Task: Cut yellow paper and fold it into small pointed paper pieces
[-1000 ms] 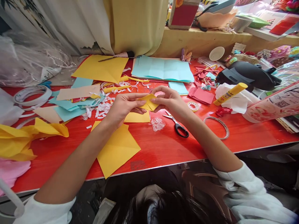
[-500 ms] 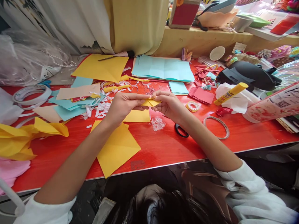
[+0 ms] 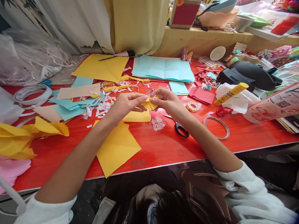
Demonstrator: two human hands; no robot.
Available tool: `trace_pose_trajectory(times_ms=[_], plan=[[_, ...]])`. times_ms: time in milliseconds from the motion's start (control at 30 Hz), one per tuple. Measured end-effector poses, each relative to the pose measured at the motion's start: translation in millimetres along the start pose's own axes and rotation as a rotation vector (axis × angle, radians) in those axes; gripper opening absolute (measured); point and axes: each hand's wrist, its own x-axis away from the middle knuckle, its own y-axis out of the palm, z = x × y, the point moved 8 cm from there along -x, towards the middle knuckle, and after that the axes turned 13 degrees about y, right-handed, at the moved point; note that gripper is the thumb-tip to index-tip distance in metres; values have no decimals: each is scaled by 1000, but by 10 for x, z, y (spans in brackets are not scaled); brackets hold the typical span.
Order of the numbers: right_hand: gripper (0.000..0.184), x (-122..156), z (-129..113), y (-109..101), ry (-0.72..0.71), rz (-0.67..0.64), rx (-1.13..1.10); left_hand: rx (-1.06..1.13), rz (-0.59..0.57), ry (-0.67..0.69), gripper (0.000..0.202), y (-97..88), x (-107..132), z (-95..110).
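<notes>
A small folded piece of yellow paper [image 3: 150,104] is held up over the red table [image 3: 161,149], with creases showing on its face. My left hand [image 3: 127,105] pinches its left side between thumb and fingers. On the other side, my right hand [image 3: 166,101] grips it the same way, thumb across the front. Behind and below my left hand lies a yellow paper piece [image 3: 137,116]. Nearer the table edge rests a larger yellow sheet [image 3: 119,149]. Black-handled scissors [image 3: 181,130] lie partly under my right forearm.
White paper shreds [image 3: 102,107] and blue scraps [image 3: 70,110] litter the left. Blue sheets [image 3: 162,68] and a yellow sheet [image 3: 102,67] lie at the back. On the right are red paper squares [image 3: 202,95], a tape roll [image 3: 216,127] and a yellow glue stick [image 3: 231,94].
My fingers have shifted on the folded yellow paper, the thumbs now closer together and more of its front face showing. My right hand has moved slightly, uncovering more of the scissors.
</notes>
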Motion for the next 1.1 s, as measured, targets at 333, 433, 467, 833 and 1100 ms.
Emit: trace_pose_trajectory(times_ms=[333, 433, 467, 833, 1100], plan=[[24, -6, 97, 28, 122, -25, 53, -20, 48, -23, 32, -33, 0, -121], [28, 11, 74, 23, 95, -1, 72, -16, 3, -54, 31, -8, 8, -123], [29, 17, 64, 23, 89, 6, 88, -10, -12, -67, 31, -1, 13, -124], [40, 13, 15, 3, -2, 49, 153, -29, -31, -65, 36, 18, 27, -91], [45, 15, 16, -30, -46, 132, 245, -98, -44, -42, 40, 32, 19, -90]])
